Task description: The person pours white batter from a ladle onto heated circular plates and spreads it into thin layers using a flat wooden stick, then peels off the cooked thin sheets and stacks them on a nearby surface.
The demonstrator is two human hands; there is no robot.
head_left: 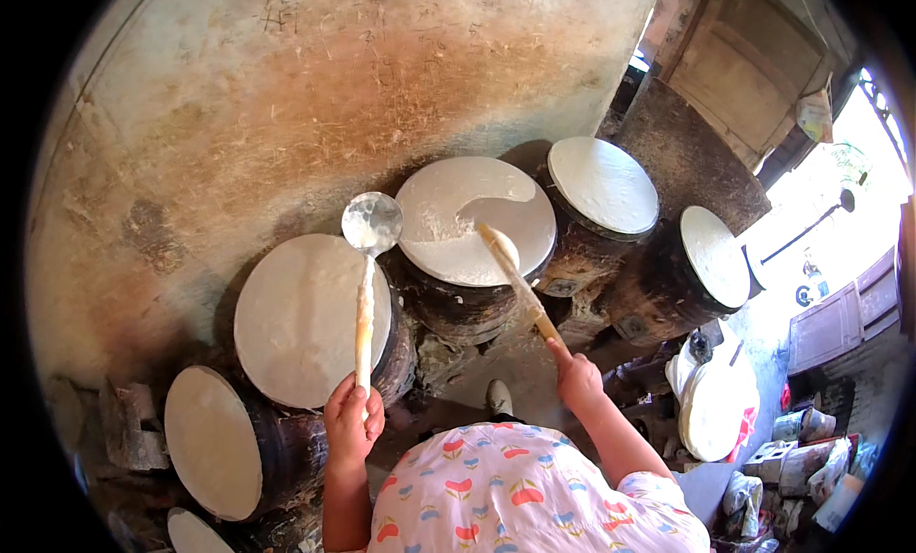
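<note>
A plastered wall (286,85), stained brown and grey, fills the upper left. Against its foot stands a curved row of dark round steamer pots, each topped by a flat white disc. The biggest disc (301,319) lies just ahead of the person's left hand; the middle disc (474,219) is only partly covered, with wet white batter spread across most of it and a bare crescent near its far edge. Two more pots (603,186) (716,257) sit to the right and another (212,443) to the lower left.

The ladle (367,267) runs almost straight away from the person, its long pale handle near vertical in the picture and its round shiny bowl at the far end, between the biggest disc and the middle one. The left hand (351,421) is wrapped in a fist round the handle's near end, forearm rising from the lower edge.

The spreader stick (520,281) slants up and to the left, its pale rounded tip resting on the batter. The right hand (577,379) grips its lower end, fingers closed round it, arm reaching forward and bent at the elbow.

A stack of white sheets (716,405) lies at right; the clutter beyond is too small to make out.
</note>
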